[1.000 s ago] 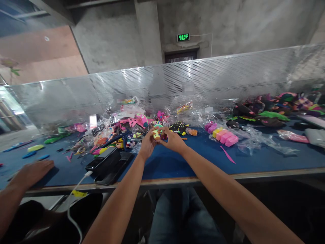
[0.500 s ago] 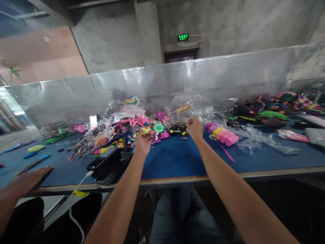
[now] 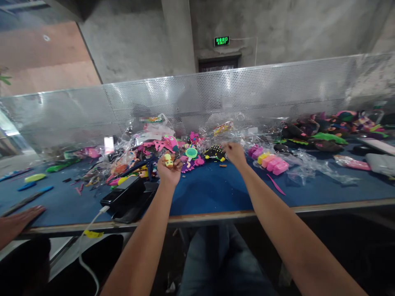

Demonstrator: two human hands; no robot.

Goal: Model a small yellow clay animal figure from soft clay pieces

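Observation:
My left hand (image 3: 169, 172) is turned palm up above the blue table, its fingers curled round a small yellow modelling-clay figure (image 3: 168, 160). Close to its right lie a purple and pink clay piece with a light green disc (image 3: 191, 153) and a dome-shaped black clay piece with yellow dots (image 3: 215, 153). My right hand (image 3: 235, 153) hovers just right of the black piece, fingers pinched together; whether anything is between them is hidden. A small orange-brown bit (image 3: 223, 165) lies on the table below.
Clay pieces and clear wrappers (image 3: 123, 158) heap up at left. A black case (image 3: 131, 199) with a white cable is near the front edge. Pink and yellow clay blocks (image 3: 274, 163) and a pink tool (image 3: 276, 184) lie right. Another person's hand (image 3: 23, 220) rests far left.
My left hand has rolled more palm up and shifted slightly left, showing more of the yellow figure. My right hand has tilted, its fingers now pointing left. The camera view has shifted slightly.

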